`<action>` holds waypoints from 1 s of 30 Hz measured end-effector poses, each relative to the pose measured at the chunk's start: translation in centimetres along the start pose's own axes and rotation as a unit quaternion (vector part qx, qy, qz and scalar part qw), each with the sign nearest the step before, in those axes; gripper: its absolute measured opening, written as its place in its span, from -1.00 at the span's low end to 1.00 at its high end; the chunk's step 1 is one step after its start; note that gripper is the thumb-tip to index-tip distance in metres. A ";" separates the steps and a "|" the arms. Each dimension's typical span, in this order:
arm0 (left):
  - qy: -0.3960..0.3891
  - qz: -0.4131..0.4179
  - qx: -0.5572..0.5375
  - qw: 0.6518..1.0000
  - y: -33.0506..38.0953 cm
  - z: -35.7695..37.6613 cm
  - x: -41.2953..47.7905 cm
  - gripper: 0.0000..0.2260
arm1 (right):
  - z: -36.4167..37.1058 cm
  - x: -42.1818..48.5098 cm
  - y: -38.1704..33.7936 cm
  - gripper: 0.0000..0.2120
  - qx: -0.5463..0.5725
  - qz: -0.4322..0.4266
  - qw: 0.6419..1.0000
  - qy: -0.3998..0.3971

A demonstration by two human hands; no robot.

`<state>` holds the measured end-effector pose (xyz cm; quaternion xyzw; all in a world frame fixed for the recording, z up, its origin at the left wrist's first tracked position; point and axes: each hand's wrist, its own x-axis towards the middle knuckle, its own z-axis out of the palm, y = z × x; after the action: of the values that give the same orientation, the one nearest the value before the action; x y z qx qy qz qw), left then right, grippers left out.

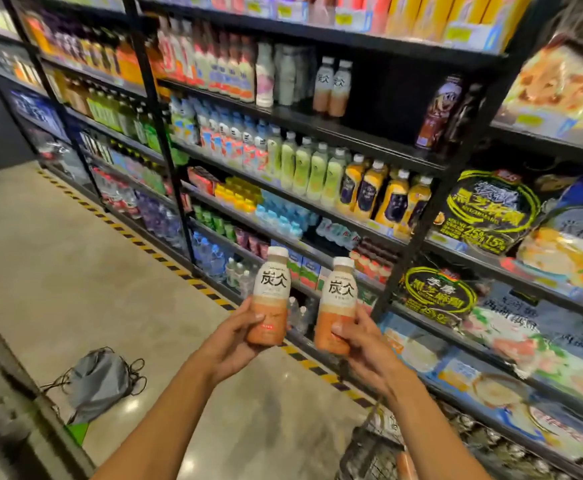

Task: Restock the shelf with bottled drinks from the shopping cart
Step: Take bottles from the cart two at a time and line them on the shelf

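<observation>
Cart (369,448) corner low right. My left hand (229,344) grips one bottle (270,299), right hand (366,344) grips second bottle (337,306), both upright, short of shelf (369,136). Two matching bottles (331,86) already there, gap beside them; I judge restock midway.

We got bright, even overhead light, with white glare spots on the polished floor (283,379) and soft shadows under the shelf (318,131) boards. Our wide lens bowed the uprights and smeared the right-edge packets (560,88) and the dark left corner into blur, while the centre labels stayed fairly crisp.
</observation>
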<state>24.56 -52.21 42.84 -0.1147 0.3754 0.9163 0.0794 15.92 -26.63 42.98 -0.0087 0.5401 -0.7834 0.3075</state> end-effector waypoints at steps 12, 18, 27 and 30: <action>0.016 0.084 0.131 0.988 10.6 -0.3 4.9 -0.43 | 8.6 7.5 -5.8 0.03 -0.088 -0.083 0.993 -0.005; -0.014 0.125 0.201 0.971 17.4 0.2 12.1 -0.43 | 9.8 14.7 -10.4 0.09 -0.132 -0.156 0.979 0.027; -0.045 0.172 0.292 0.940 29.7 1.8 27.1 -0.41 | 10.4 27.6 -20.5 -0.27 -0.214 -0.261 0.936 0.096; -0.055 0.196 0.313 0.928 33.4 2.7 32.1 -0.34 | 10.4 31.7 -24.0 -0.33 -0.234 -0.282 0.921 0.134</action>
<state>-14.41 -71.94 58.37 0.0424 0.6531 0.7545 -0.0494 -17.50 -45.46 57.61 -0.1273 0.7196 -0.6825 -0.0122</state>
